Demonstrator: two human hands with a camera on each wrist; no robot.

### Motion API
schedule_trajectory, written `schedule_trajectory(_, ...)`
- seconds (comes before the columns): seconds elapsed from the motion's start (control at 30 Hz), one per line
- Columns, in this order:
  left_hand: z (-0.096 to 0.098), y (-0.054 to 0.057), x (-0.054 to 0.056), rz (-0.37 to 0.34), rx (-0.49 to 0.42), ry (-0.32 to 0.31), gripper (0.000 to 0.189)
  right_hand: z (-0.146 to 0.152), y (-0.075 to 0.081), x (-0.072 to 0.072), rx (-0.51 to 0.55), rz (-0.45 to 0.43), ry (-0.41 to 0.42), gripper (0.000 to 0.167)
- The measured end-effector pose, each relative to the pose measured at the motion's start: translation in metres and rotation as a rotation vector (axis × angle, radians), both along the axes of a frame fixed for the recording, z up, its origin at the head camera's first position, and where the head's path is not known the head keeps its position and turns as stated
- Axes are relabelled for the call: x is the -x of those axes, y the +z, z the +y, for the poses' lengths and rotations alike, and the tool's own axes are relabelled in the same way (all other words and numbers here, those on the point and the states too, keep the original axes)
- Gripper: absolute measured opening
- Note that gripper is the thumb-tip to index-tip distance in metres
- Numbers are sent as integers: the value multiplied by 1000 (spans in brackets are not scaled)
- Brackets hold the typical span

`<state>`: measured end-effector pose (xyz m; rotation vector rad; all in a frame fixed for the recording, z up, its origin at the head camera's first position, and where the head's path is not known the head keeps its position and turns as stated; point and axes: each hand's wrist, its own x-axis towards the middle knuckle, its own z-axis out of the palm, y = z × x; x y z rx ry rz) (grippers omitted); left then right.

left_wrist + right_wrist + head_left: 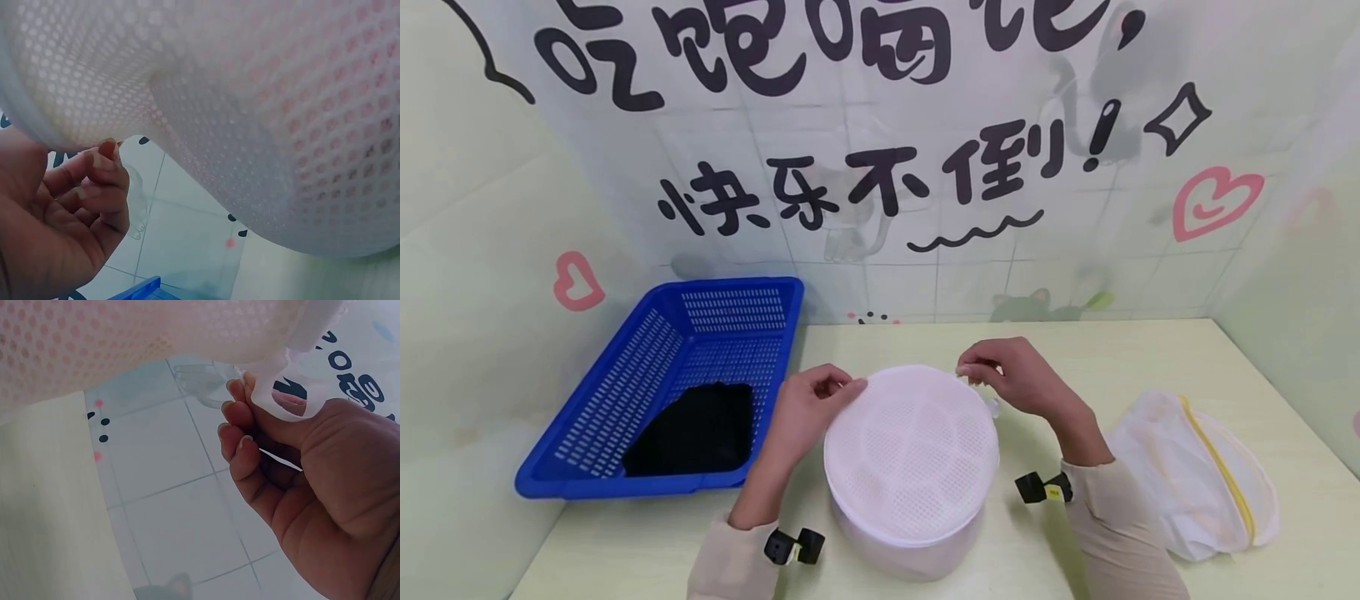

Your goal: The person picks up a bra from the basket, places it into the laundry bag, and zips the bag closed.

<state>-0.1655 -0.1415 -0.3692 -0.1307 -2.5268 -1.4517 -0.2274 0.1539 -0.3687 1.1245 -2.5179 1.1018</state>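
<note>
A round white mesh laundry bag (917, 458) with a flat circular top stands in front of me, its top tilted toward the head camera. My left hand (811, 408) pinches its rim at the upper left, thumb against the fingers, as the left wrist view shows too. At the upper right, my right hand (1026, 377) pinches the bag's edge between thumb and curled fingers. Beside that thumb, the right wrist view shows a white loop (281, 412) hanging from the rim. Pinkish contents show faintly through the mesh (350, 81).
A blue plastic basket (617, 367) stands at the left, with a black cloth (696, 433) inside. On the right of the pale table lies another white bag (1180, 483) with a yellow zip. A printed wall sheet rises behind the table.
</note>
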Motion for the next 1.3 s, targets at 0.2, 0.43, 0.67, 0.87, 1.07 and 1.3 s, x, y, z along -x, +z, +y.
schedule_trajectory(0.2, 4, -2, 0, -27, 33, -18, 17, -3, 0, -1, 4, 15, 3, 8)
schedule_trajectory(0.43, 4, -1, -2, -51, 40, 1, 21, -7, -1, -1, 16, 21, 25, 9)
schedule_trajectory(0.67, 4, 0, -3, -68, 59, -64, 21, -8, 0, -2, 8, 12, 31, 10)
schedule_trajectory(0.87, 4, -1, -2, -58, 27, -60, 18, -5, 1, -2, 25, 34, 51, 8)
schedule_trajectory(1.07, 2, -2, -1, -60, -8, -43, 18, -1, 1, -1, 19, 61, 62, 6)
schedule_trajectory(1.3, -2, -2, 0, -42, -40, 20, 20, 6, 2, 0, 32, 86, 46, 12)
